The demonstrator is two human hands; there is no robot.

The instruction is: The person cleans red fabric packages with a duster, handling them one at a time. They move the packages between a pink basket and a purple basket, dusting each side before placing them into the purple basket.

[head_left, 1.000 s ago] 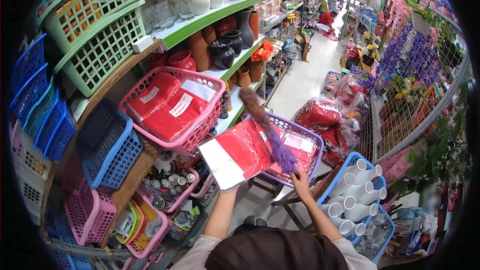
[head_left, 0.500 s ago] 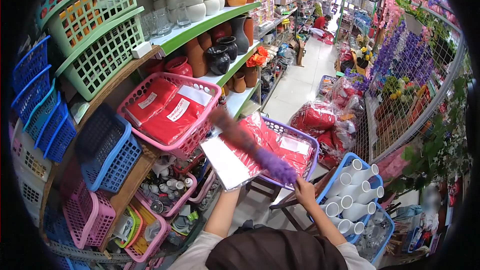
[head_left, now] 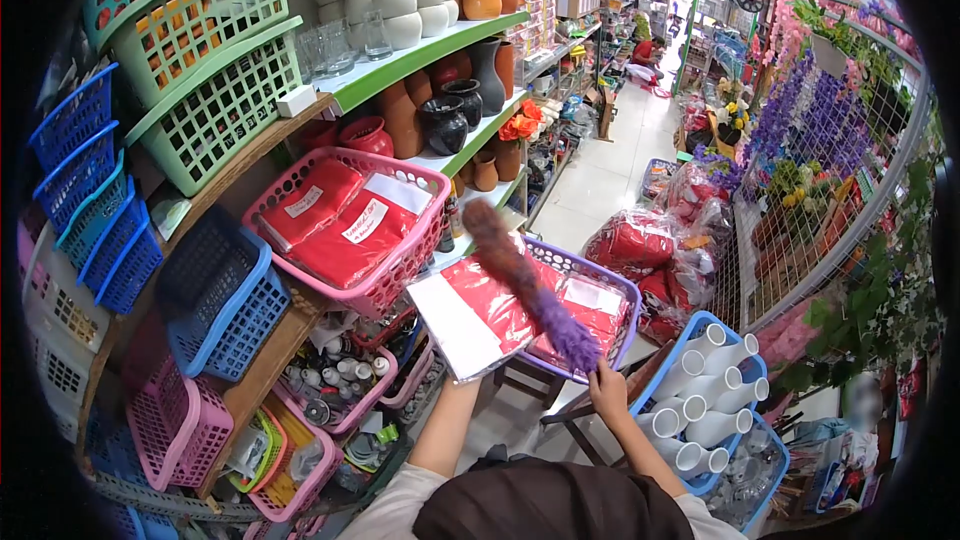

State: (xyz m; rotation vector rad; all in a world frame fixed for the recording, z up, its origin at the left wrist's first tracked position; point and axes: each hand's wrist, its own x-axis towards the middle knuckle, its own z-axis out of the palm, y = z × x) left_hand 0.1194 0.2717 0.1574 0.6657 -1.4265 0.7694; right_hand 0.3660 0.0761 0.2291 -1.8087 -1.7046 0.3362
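Fluffy purple-and-brown feather duster (head_left: 528,288) lies slanted across a clear-wrapped flat packet of red cloth with a white card (head_left: 462,325), just in front of the purple plastic mesh basket (head_left: 590,263). The right hand (head_left: 607,392), below that basket's near rim, has its fingers closed around the duster's lower end. The left hand (head_left: 456,383) props the packet from underneath; its fingers are hidden, so their grip cannot be told.
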